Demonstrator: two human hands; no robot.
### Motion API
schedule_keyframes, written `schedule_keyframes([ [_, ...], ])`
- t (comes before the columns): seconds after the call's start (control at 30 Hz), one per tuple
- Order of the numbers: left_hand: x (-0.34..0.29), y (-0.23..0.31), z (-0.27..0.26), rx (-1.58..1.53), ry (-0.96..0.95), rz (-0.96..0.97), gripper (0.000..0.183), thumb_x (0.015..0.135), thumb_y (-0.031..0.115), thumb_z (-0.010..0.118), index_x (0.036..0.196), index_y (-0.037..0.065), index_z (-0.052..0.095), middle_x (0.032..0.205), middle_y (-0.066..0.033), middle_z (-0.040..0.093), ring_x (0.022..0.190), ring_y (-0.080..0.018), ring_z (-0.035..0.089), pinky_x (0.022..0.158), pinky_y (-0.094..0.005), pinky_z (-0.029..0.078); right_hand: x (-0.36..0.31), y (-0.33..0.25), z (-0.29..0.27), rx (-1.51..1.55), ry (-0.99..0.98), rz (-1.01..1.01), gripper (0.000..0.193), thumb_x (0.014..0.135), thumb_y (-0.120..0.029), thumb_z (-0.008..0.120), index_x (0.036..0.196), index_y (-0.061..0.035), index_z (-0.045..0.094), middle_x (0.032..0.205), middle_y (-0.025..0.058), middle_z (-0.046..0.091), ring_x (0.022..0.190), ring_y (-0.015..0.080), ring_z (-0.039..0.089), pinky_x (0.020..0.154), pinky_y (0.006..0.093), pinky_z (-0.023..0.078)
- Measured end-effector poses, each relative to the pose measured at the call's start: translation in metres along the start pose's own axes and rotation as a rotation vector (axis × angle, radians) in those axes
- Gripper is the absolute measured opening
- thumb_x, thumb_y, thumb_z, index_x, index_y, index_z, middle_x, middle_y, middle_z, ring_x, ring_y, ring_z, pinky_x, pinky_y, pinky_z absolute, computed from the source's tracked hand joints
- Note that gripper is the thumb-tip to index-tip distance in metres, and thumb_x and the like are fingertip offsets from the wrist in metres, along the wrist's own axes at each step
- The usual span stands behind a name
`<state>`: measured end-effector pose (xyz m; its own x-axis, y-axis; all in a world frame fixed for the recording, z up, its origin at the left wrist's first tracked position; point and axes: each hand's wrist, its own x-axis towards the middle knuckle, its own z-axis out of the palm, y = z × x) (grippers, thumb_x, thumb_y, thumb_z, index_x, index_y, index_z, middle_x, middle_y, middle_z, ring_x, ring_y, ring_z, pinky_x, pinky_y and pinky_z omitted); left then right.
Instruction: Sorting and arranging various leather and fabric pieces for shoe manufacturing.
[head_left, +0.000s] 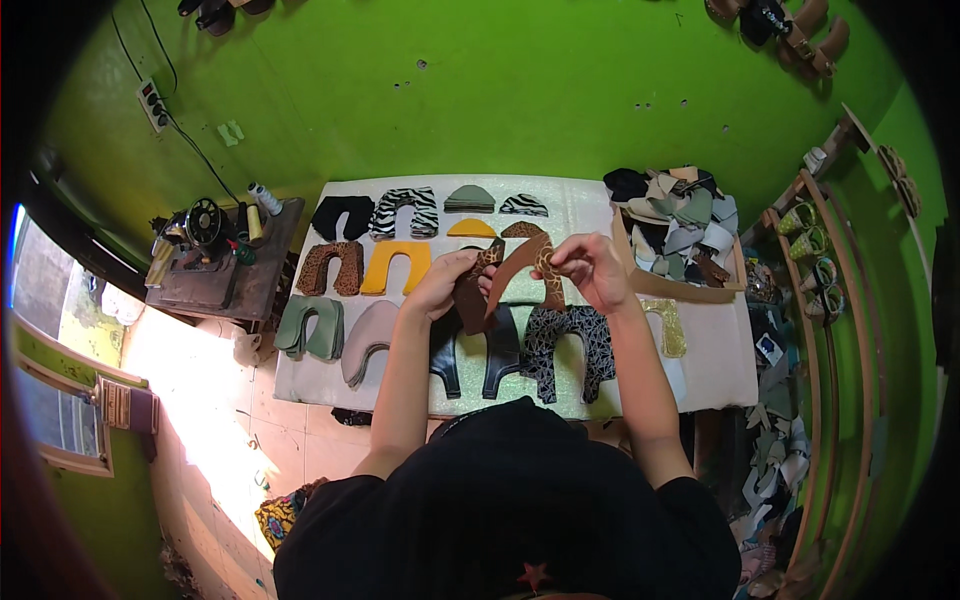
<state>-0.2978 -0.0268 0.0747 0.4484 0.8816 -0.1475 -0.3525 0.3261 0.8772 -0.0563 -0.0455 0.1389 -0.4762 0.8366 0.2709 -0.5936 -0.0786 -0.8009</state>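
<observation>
Over the middle of the table both my hands hold curved shoe-upper pieces up in front of me. My left hand [447, 283] is closed on a dark brown piece [470, 305] with some spotted print at its top. Between thumb and fingers, my right hand [597, 272] pinches a brown piece with a giraffe-like print [551, 285], whose plain brown side [515, 270] curves toward my left hand. Below them lie black U-shaped pieces [503, 355] and a stack of black-and-grey patterned ones [572, 335], partly hidden by the held pieces.
Stacks of U-shaped pieces, including zebra [405, 208], yellow [397, 265] and green ones [310, 325], cover the white table [300, 385]. A cardboard box of scraps [690, 292] stands at right, a sewing machine [205, 222] at left. A wooden rack [818, 370] lines the right wall.
</observation>
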Motion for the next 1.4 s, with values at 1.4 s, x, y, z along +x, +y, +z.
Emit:
schedule_keyframes([
  [1.4,-0.029,0.028,0.032,-0.109,-0.394,0.004,0.024,0.089,0.016,0.043,0.105,-0.002,0.048,0.08,-0.0059,0.055,0.063,-0.0112,0.053,0.061,-0.0237,0.046,0.003,0.018,0.01,-0.902,0.177,0.134,0.045,0.066,0.002,0.067,0.108,-0.0073,0.053,0.098,0.0016,0.048,0.067,0.0027,0.046,0.056,0.0172,0.041],
])
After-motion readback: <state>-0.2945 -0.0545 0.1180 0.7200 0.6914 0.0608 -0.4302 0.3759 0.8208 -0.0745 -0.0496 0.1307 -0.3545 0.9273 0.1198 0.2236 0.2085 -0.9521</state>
